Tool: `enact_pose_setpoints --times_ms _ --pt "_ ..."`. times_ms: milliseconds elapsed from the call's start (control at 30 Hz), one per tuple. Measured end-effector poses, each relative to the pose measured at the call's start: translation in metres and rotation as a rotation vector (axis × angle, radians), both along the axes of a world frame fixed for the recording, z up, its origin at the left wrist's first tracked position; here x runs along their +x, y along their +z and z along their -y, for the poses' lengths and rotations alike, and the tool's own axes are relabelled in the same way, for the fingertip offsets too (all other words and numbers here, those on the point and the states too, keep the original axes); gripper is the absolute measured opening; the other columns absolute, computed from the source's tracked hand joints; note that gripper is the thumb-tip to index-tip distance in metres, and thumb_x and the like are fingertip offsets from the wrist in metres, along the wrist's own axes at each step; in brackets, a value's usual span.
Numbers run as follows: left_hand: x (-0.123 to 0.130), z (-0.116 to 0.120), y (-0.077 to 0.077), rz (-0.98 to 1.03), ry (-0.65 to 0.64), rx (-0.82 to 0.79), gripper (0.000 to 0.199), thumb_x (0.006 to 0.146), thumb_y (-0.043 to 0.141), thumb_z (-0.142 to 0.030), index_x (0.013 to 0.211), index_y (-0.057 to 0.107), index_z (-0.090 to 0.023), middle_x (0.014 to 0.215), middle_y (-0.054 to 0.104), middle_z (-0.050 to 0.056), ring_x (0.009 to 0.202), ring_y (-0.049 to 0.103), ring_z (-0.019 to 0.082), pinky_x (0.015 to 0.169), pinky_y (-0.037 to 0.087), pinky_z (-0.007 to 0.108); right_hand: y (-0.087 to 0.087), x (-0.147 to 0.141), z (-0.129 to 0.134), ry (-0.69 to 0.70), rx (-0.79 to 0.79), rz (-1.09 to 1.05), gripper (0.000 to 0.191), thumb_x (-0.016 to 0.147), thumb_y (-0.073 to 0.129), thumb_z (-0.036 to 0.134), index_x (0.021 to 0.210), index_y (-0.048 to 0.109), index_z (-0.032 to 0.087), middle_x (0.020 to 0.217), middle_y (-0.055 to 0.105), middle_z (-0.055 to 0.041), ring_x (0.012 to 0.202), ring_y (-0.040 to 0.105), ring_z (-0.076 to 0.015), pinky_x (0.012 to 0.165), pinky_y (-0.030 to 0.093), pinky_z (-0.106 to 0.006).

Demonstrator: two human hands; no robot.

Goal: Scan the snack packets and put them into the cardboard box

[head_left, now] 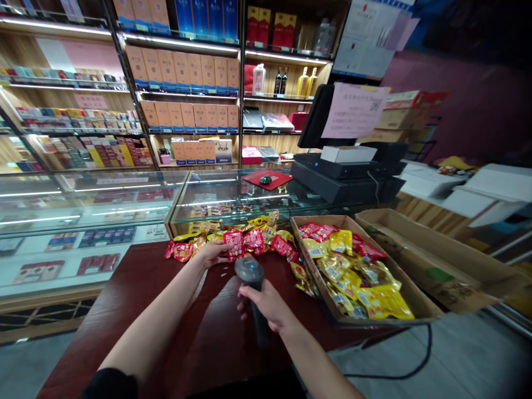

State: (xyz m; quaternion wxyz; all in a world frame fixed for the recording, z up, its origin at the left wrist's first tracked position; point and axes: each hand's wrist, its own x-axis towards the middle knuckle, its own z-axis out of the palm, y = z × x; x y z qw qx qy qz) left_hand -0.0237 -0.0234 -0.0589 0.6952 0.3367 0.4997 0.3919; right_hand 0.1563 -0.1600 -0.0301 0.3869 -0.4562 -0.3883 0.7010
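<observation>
My right hand (269, 306) is closed round the handle of a dark grey barcode scanner (249, 270), held upright over the brown table, with a small blue light on its head. The fingers of my left hand (211, 254) pinch the left side of a red snack packet (234, 245) just beyond the scanner head. Behind it lies a loose row of red and yellow snack packets (199, 230). To the right, a cardboard box (305, 257) holds several more yellow and red packets, and a few lie against its left side.
An open cardboard tray (415, 238) stands right of the box. Behind the table is a glass display counter (208, 191) with a mouse (265, 180) on a red pad. A checkout screen (316, 116) stands at the back right. A black cable (415, 371) hangs at lower right.
</observation>
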Motion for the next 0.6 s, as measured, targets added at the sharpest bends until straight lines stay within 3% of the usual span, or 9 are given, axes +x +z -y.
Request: enact_pose_setpoints --times_ms 367,600 --pt "0.0048 -0.0052 0.0005 -0.022 -0.007 -0.014 0.035 0.055 0.084 -0.021 0.084 0.066 -0.013 0.079 0.071 0.007 0.071 0.067 0.017 0.065 0.058 0.032 -0.0042 -0.0098 0.0077 0.026 0.025 0.134 0.017 0.064 0.061 0.031 0.062 0.049 0.018 0.040 0.047 0.0066 0.035 0.042 -0.0081 0.036 0.035 -0.020" --pt "0.0077 -0.0059 0.0028 -0.023 0.001 -0.024 0.039 0.053 0.085 -0.021 0.086 0.065 -0.012 0.082 0.071 0.008 0.072 0.067 0.018 0.066 0.057 0.034 -0.0046 -0.0085 0.0076 0.016 0.049 0.127 0.019 0.066 0.059 0.033 0.064 0.048 0.019 0.039 0.047 0.0069 0.034 0.041 -0.0082 0.036 0.035 -0.021"
